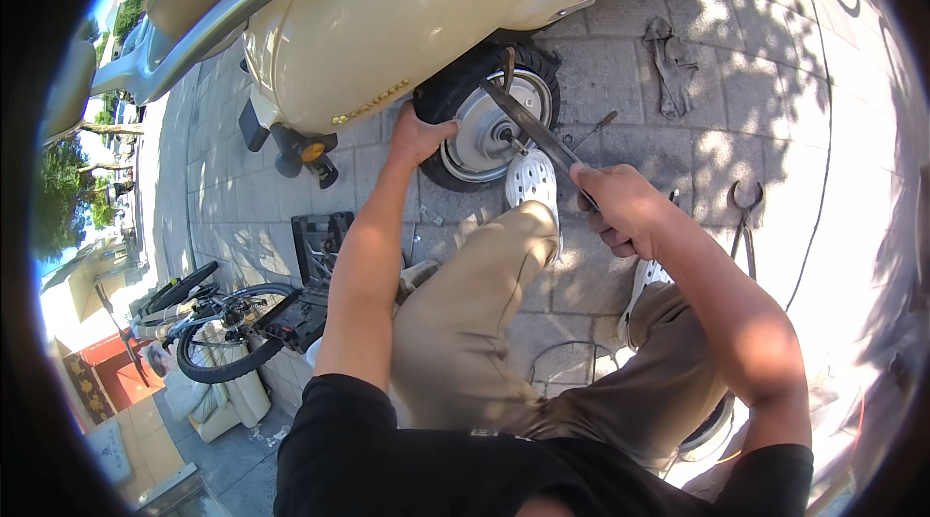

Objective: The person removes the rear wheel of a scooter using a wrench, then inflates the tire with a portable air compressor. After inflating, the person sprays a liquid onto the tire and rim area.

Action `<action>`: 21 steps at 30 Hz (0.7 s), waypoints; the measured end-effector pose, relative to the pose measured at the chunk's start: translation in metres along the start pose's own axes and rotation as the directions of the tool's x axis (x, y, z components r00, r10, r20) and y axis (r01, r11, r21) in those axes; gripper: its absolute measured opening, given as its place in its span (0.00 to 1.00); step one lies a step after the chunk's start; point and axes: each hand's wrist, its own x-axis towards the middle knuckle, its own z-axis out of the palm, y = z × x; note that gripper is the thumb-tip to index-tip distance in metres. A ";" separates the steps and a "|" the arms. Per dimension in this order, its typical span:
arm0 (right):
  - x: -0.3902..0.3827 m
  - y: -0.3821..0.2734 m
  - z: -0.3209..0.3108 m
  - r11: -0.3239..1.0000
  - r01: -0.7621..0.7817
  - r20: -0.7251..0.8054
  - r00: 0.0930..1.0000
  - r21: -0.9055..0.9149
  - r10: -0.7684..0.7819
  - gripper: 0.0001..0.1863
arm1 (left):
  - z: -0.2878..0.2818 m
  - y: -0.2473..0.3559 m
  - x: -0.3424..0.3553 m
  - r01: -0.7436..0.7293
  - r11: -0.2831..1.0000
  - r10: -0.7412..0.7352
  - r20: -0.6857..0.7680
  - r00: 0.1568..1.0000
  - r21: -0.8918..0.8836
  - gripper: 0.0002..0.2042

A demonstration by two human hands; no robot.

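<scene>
A wheel with a black tire [441, 93] and a silver hub [481, 134] lies on the paving beneath the scooter's body. My left hand [419, 136] grips the tire's left side, thumb over the sidewall and fingers partly hidden. In my right hand [622, 210] is a long flat metal tire lever [535, 127], its far end reaching the rim's upper edge. A rusty, curved metal piece [510, 66] sticks up at the tire's top edge. My foot in a white perforated clog [533, 180] is against the wheel's lower right.
A cream scooter [387, 23] looms over the wheel. Right of it lie a screwdriver [595, 129], a grey glove [670, 69] and a large open-jawed tool [745, 212]. An open toolbox [315, 260] and a bicycle [237, 333] are at left. A dark cable [823, 197] crosses the paving.
</scene>
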 end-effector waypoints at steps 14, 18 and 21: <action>-0.037 0.055 -0.030 0.691 0.136 -0.194 0.905 -0.710 -0.378 0.28 | 0.000 0.033 -0.005 0.057 0.980 -0.065 0.036 0.997 0.192 0.44; -0.043 0.064 -0.034 0.643 0.146 -0.201 0.878 -0.752 -0.435 0.27 | 0.007 0.044 -0.007 0.009 0.986 -0.018 0.051 0.999 0.168 0.42; -0.047 0.052 -0.024 0.632 0.170 -0.166 0.885 -0.756 -0.436 0.27 | -0.015 0.007 0.009 -0.101 0.993 0.094 0.117 0.989 0.057 0.42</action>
